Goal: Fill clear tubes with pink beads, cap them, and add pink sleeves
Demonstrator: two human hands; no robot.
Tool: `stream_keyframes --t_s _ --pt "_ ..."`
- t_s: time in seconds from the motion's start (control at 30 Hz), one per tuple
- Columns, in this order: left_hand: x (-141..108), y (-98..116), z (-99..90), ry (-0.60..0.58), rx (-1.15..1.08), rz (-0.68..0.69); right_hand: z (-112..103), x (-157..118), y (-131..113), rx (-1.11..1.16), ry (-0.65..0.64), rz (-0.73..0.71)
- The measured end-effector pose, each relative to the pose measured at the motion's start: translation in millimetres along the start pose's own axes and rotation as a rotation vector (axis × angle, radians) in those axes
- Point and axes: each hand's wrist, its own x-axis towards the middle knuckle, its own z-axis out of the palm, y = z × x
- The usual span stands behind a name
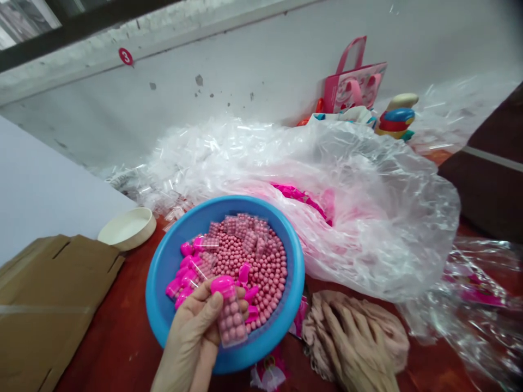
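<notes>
My left hand (200, 321) pinches a small clear container (232, 321) of pink beads, topped with a bright pink cap, over the near side of a blue basin (300, 261). Loose pink beads (265, 277) fill much of the basin. Along its far side lie filled clear containers (245, 226) without pink caps, while capped ones (190, 272) are heaped at the left. Several loose pink caps (251, 294) rest on the beads just beyond my fingers. To the right of the basin, my right hand (355, 343) lies on a crumpled pinkish cloth (392, 337), its fingers stretched out.
A large clear plastic bag (376, 218) with bright pink pieces (302, 196) inside spreads behind the basin. Clear containers (196, 152) pile against the wall. At left are a round white tray (129, 228) and a cardboard piece (53, 294). A pink gift bag (355, 87) stands back right.
</notes>
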Motion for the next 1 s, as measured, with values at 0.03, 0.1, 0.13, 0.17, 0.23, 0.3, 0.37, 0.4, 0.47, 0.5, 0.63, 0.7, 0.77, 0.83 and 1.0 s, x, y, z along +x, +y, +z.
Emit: stream_keyframes --t_s 0.03,0.1,0.13,0.17,0.23,0.3,0.37,0.4,0.47,0.5,0.63,0.7,0.77,0.83,1.0 --pt "0.4 -2.2 1.5 -0.007 -0.007 -0.007 0.3 -1.6 1.4 0.011 -0.010 -0.010" --pt "0.3 -4.1 5.4 -0.014 -0.022 -0.011 3.1 -5.7 5.9 0.035 -0.037 -0.044" --pt "0.0 -4.0 7.5 -0.014 -0.030 -0.009 5.9 -8.1 8.4 0.048 -0.049 -0.055" --pt "-0.5 -3.4 9.7 -0.013 -0.036 -0.005 9.2 -10.4 10.8 0.061 -0.058 -0.064" --pt "-2.0 -1.2 14.1 -0.008 -0.042 0.007 16.3 -14.0 14.5 0.085 -0.054 -0.085" --pt "-4.3 0.9 18.4 -0.005 -0.041 0.027 21.0 -14.8 15.8 0.098 -0.023 -0.114" --pt "-7.3 1.7 22.6 -0.007 -0.037 0.062 21.1 -12.8 14.8 0.109 0.014 -0.124" --pt "-8.7 1.5 24.5 -0.012 -0.034 0.082 19.6 -11.3 13.6 0.118 0.014 -0.107" --pt "-10.4 0.8 27.5 -0.016 -0.028 0.123 14.8 -8.4 10.8 0.143 -0.017 -0.069" --pt "-10.2 0.7 28.2 -0.014 -0.024 0.142 12.3 -7.4 9.5 0.155 -0.032 -0.053" --pt "0.4 7.4 21.9 0.030 0.079 0.270 6.0 -5.5 8.5 0.155 0.002 -0.052" --pt "9.6 15.4 14.4 0.043 0.212 0.354 4.7 -4.3 10.0 0.122 0.024 -0.097" --pt "17.8 24.5 6.7 0.033 0.329 0.399 4.2 -3.0 11.7 0.088 0.022 -0.151" --pt "23.6 32.8 1.0 -0.007 0.376 0.388 5.1 -2.6 12.5 0.072 0.011 -0.183" --pt "41.0 47.4 -4.3 -0.044 0.517 0.394 8.8 -1.9 15.0 0.111 0.006 -0.175"
